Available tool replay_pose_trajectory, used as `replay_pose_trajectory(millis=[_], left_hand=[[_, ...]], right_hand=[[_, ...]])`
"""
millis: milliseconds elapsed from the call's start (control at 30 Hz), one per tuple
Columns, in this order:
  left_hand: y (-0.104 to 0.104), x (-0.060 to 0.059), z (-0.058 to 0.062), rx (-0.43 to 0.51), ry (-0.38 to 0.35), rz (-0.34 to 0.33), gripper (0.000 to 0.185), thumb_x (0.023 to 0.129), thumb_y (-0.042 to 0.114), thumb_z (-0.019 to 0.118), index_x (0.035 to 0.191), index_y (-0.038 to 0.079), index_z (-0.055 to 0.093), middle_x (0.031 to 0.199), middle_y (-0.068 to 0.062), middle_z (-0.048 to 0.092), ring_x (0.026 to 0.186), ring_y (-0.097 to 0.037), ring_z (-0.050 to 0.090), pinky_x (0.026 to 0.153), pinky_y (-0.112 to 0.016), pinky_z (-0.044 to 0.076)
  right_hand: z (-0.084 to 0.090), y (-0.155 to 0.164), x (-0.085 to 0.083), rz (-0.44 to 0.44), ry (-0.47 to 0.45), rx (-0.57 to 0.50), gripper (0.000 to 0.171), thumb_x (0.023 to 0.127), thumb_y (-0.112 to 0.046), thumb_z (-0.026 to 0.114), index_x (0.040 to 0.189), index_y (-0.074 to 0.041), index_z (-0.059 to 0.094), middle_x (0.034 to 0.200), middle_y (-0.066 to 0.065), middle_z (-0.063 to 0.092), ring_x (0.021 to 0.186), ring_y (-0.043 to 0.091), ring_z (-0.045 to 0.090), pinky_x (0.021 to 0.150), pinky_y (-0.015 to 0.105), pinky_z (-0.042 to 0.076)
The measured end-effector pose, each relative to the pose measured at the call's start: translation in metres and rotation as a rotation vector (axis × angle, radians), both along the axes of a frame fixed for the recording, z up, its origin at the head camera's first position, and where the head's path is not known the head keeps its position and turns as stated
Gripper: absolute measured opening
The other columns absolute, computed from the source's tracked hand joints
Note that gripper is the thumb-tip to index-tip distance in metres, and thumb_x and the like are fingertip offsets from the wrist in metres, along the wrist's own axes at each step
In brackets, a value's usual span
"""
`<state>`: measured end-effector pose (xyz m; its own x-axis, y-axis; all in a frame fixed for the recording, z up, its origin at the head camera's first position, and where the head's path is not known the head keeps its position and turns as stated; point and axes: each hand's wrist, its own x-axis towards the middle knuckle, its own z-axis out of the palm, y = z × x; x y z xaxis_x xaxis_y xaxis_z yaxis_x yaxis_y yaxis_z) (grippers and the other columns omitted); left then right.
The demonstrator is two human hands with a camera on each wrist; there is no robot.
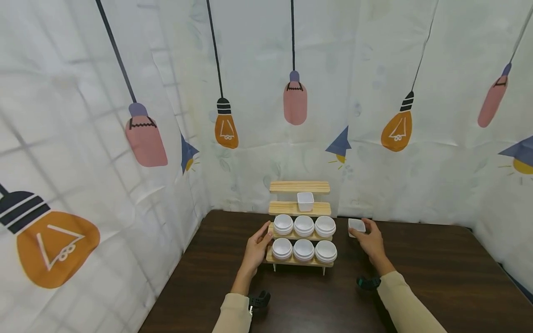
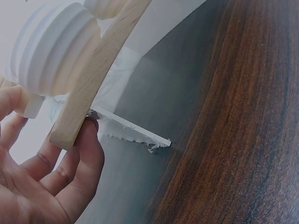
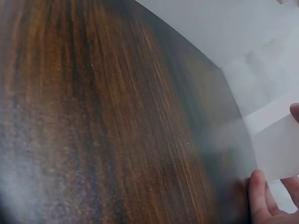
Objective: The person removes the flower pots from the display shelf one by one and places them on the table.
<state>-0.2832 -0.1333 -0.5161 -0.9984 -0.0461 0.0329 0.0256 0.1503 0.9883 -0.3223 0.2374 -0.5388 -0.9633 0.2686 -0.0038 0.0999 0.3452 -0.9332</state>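
A tiered wooden stand [image 1: 283, 209] with clear supports is at the back middle of the table. Round white ribbed bowls [image 1: 304, 249] sit in rows of three on its two lower tiers, and one square white bowl [image 1: 306, 201] is on the tier above. At the stand's left end, my left hand [image 1: 254, 249] grips a wooden slat [image 2: 88, 79], fingers curled round its end in the left wrist view. Right of the stand, my right hand [image 1: 372, 240] holds another square white bowl [image 1: 354, 225] between thumb and fingers, partly cut off in the right wrist view [image 3: 278, 144].
The top slat [image 1: 300, 187] of the stand bears nothing. Dark wood-grain table [image 1: 437, 277] extends to both sides and in front. Behind and at the left hangs a white cloth [image 1: 258, 162] printed with lamps and bulbs, close to the table's back edge.
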Motion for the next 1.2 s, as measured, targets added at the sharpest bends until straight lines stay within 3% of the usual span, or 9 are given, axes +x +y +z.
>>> replay_pose_trajectory(millis=[133, 233, 367, 500, 567, 700, 1200], left_hand=[[0.002, 0.000, 0.000, 0.003, 0.001, -0.003, 0.052, 0.103, 0.037, 0.062, 0.152, 0.024, 0.052, 0.091, -0.011, 0.064, 0.080, -0.018, 0.057, 0.047, -0.026, 0.040], [0.003, 0.000, 0.001, 0.003, -0.005, -0.001, 0.051, 0.104, 0.032, 0.061, 0.153, 0.022, 0.051, 0.092, -0.013, 0.064, 0.086, -0.023, 0.059, 0.049, -0.027, 0.041], [0.003, 0.012, 0.021, 0.008, -0.026, -0.014, 0.049, 0.105, 0.025, 0.059, 0.153, 0.018, 0.050, 0.094, -0.017, 0.063, 0.091, -0.030, 0.060, 0.053, -0.031, 0.047], [0.003, 0.022, 0.036, 0.007, -0.020, -0.028, 0.048, 0.105, 0.023, 0.059, 0.153, 0.016, 0.051, 0.092, -0.013, 0.062, 0.087, -0.024, 0.060, 0.055, -0.031, 0.048], [0.002, 0.022, 0.035, 0.002, -0.011, -0.028, 0.048, 0.105, 0.023, 0.059, 0.152, 0.016, 0.051, 0.094, -0.013, 0.064, 0.087, -0.020, 0.060, 0.058, -0.031, 0.049], [0.002, 0.022, 0.034, -0.016, 0.006, -0.033, 0.047, 0.105, 0.023, 0.059, 0.152, 0.016, 0.052, 0.108, -0.016, 0.068, 0.091, -0.015, 0.063, 0.074, -0.034, 0.052], [0.002, 0.020, 0.034, -0.021, 0.018, -0.037, 0.048, 0.106, 0.022, 0.058, 0.153, 0.015, 0.050, 0.108, -0.018, 0.068, 0.091, -0.016, 0.063, 0.072, -0.032, 0.050]], right_hand=[[-0.003, 0.002, -0.001, 0.001, 0.002, -0.008, 0.076, 0.096, -0.029, 0.073, 0.156, -0.003, 0.033, 0.153, 0.027, 0.041, 0.119, 0.034, 0.060, 0.072, 0.017, 0.048], [-0.005, 0.003, -0.002, 0.009, -0.008, 0.001, 0.077, 0.097, -0.031, 0.072, 0.157, -0.003, 0.032, 0.155, 0.028, 0.039, 0.128, 0.040, 0.056, 0.080, 0.024, 0.050], [-0.007, 0.001, -0.002, 0.009, -0.017, 0.013, 0.077, 0.097, -0.032, 0.072, 0.157, -0.005, 0.031, 0.155, 0.027, 0.039, 0.133, 0.044, 0.051, 0.092, 0.039, 0.050], [-0.007, -0.002, -0.004, 0.005, -0.024, 0.019, 0.078, 0.096, -0.031, 0.072, 0.157, -0.004, 0.032, 0.154, 0.027, 0.040, 0.133, 0.044, 0.051, 0.095, 0.045, 0.049], [-0.008, -0.002, -0.005, 0.007, -0.024, 0.029, 0.078, 0.096, -0.031, 0.073, 0.156, -0.004, 0.032, 0.154, 0.028, 0.040, 0.132, 0.043, 0.052, 0.094, 0.043, 0.049], [-0.011, -0.002, -0.009, 0.011, -0.012, 0.050, 0.076, 0.095, -0.028, 0.072, 0.155, -0.003, 0.033, 0.153, 0.028, 0.041, 0.128, 0.043, 0.054, 0.089, 0.040, 0.049], [-0.007, -0.004, -0.011, 0.019, -0.035, 0.051, 0.080, 0.095, -0.030, 0.073, 0.158, -0.005, 0.030, 0.156, 0.028, 0.038, 0.130, 0.042, 0.052, 0.097, 0.049, 0.047]])
